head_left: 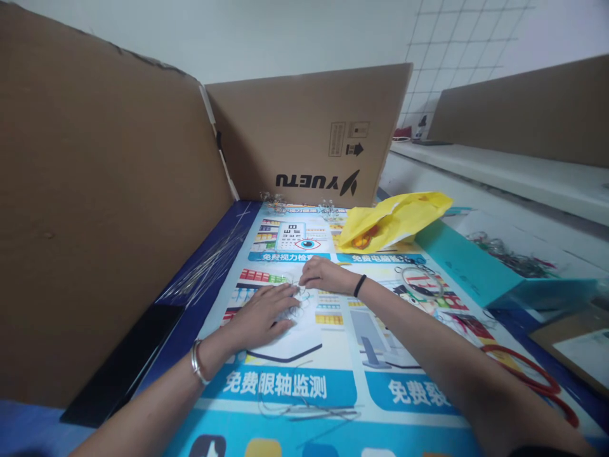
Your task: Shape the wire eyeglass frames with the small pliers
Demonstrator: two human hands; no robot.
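My left hand (266, 314), with a silver bangle at the wrist, lies flat with its fingers stretched out over a small tangle of thin wire (301, 297) on the printed poster. Close by its fingertips, my right hand (326, 277), wearing a black band, is pinched at the upper edge of that wire. The fingers partly cover the tangle, so its shape is unclear. Nearer to me, several loose thin wire pieces (323, 412) are spread across the poster (337, 355).
Cardboard panels (304, 139) wall off the left and back. Long thin rods (204, 260) lie at left beside a black panel (124, 362). To the right are a yellow bag (399, 219), a teal box (471, 266) with tangled wires, a clear coil (421, 282) and red wire loops (528, 368).
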